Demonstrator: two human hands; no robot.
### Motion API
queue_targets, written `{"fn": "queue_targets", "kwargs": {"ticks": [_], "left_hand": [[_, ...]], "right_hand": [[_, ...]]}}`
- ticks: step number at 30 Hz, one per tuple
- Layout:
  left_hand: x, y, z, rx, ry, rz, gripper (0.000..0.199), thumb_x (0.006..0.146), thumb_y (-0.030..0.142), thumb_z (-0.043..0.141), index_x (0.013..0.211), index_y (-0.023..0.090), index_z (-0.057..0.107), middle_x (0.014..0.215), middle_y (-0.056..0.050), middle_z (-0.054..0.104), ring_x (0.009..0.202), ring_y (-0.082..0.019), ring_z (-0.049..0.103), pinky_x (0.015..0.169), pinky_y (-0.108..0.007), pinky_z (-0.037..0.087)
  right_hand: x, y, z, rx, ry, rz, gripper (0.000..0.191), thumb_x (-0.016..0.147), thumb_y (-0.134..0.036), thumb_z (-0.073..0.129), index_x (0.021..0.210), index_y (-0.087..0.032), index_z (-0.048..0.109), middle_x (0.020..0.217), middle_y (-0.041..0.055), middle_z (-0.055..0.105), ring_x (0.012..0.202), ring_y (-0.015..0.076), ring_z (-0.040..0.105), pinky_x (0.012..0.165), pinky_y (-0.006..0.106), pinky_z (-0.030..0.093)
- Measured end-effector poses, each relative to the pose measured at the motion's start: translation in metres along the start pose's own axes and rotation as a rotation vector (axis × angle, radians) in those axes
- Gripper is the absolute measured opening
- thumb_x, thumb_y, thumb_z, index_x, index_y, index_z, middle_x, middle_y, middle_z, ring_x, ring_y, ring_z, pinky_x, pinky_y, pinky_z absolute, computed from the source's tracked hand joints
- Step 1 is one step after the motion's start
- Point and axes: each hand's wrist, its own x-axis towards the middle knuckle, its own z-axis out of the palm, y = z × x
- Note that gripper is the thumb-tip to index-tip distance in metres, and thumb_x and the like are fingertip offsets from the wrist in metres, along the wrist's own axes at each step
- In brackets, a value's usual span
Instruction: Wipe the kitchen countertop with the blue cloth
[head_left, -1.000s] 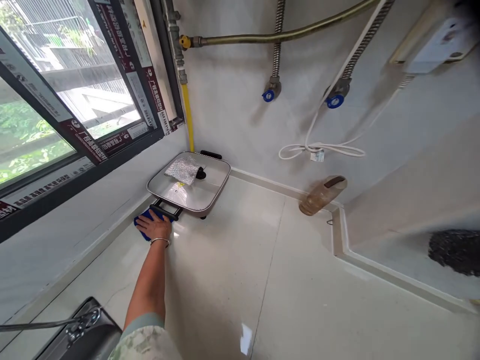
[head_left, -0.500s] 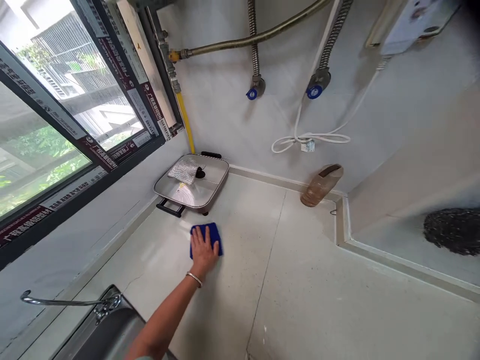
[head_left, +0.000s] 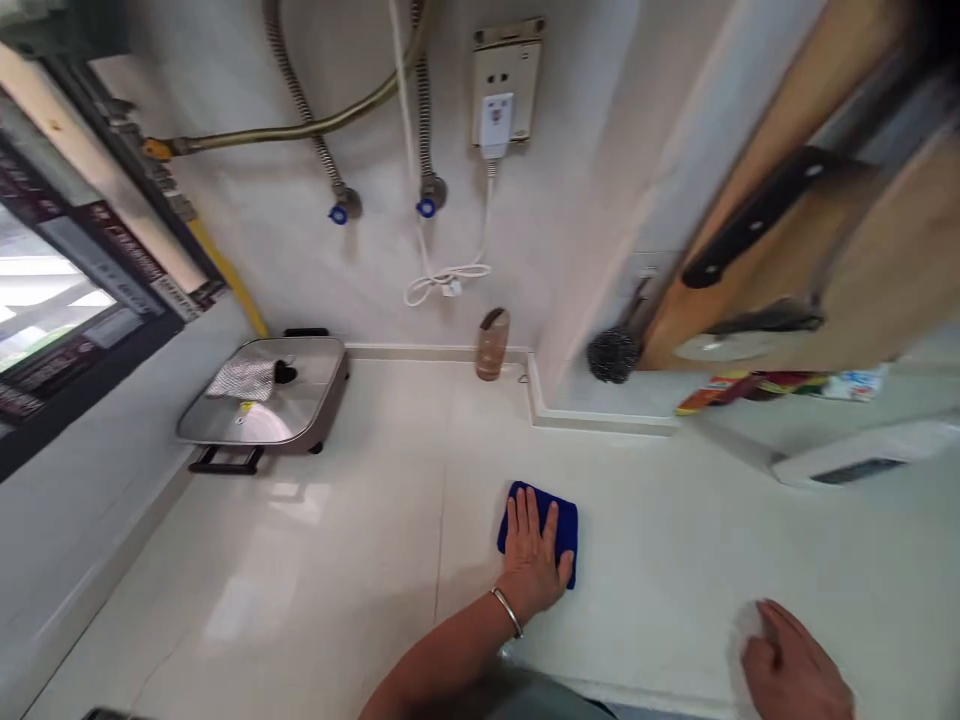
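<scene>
My left hand (head_left: pixel 532 560), with a silver bangle at the wrist, lies flat on a folded dark blue cloth (head_left: pixel 564 530) on the pale countertop (head_left: pixel 360 560). Its fingers are stretched out and press down on the cloth without gripping it. At the lower right, my right hand (head_left: pixel 799 665) is curled and slightly blurred over the counter, close to its front edge. Nothing shows in its fingers.
A lidded electric pan (head_left: pixel 300 425) stands in the left corner. A brown-tinted container (head_left: pixel 492 345) leans at the back wall. On the right are a hanging scrub brush (head_left: pixel 613 355), a black-handled knife (head_left: pixel 757 220), colourful packets (head_left: pixel 720 392) and a white device (head_left: pixel 870 455).
The view has swung to the right. My left hand has slid the cloth rightward from beside the pan, across the counter seam. My right hand has come into view.
</scene>
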Motion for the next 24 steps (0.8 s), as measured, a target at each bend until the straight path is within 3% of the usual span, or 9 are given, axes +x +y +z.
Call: {"fn": "queue_targets", "kwargs": {"ticks": [5, 9, 15, 20, 24], "left_hand": [[0.006, 0.066, 0.023, -0.103, -0.109, 0.298, 0.086, 0.095, 0.051, 0.044, 0.158, 0.013, -0.001, 0.162, -0.019, -0.014, 0.151, -0.043, 0.004, 0.123, -0.063, 0.014], [0.013, 0.097, 0.031, -0.192, -0.179, 0.432, 0.082, 0.096, 0.052, 0.042, 0.159, 0.014, 0.006, 0.161, -0.019, -0.018, 0.151, -0.042, 0.000, 0.123, -0.061, 0.016], [0.021, 0.109, 0.038, -0.204, -0.196, 0.493, 0.084, 0.093, 0.048, 0.051, 0.159, 0.020, 0.009, 0.163, -0.014, -0.016, 0.152, -0.039, 0.001, 0.123, -0.060, 0.019], [0.024, 0.111, 0.048, -0.170, -0.104, 0.432, 0.082, 0.090, 0.041, 0.056, 0.159, 0.025, 0.014, 0.167, -0.011, -0.005, 0.152, -0.037, 0.008, 0.122, -0.060, 0.025], [0.047, 0.123, 0.062, -0.161, -0.017, 0.402, 0.078, 0.091, 0.038, 0.054, 0.159, 0.023, 0.017, 0.167, -0.014, 0.005, 0.152, -0.037, 0.010, 0.121, -0.062, 0.025]], "right_hand": [[0.006, -0.014, 0.000, -0.031, 0.007, 0.009, 0.052, 0.082, -0.030, 0.043, 0.128, -0.014, 0.059, 0.128, 0.0159, 0.062, 0.112, 0.0346, 0.061, 0.092, 0.051, 0.054], [0.012, -0.022, -0.003, -0.010, 0.037, 0.051, 0.044, 0.083, -0.026, 0.044, 0.121, -0.015, 0.063, 0.125, 0.0141, 0.064, 0.113, 0.0295, 0.061, 0.100, 0.046, 0.051], [0.017, -0.031, -0.007, 0.104, 0.075, 0.155, 0.041, 0.086, -0.021, 0.043, 0.121, -0.018, 0.062, 0.129, 0.0113, 0.062, 0.117, 0.0263, 0.057, 0.106, 0.049, 0.046], [0.022, -0.035, -0.005, 0.260, 0.108, 0.252, 0.035, 0.084, -0.021, 0.044, 0.112, -0.020, 0.066, 0.127, 0.0094, 0.063, 0.117, 0.0267, 0.057, 0.105, 0.051, 0.047], [0.030, -0.042, -0.008, 0.273, 0.178, 0.282, 0.036, 0.085, -0.022, 0.042, 0.115, -0.019, 0.062, 0.124, 0.0111, 0.063, 0.113, 0.0267, 0.059, 0.098, 0.050, 0.052]]}}
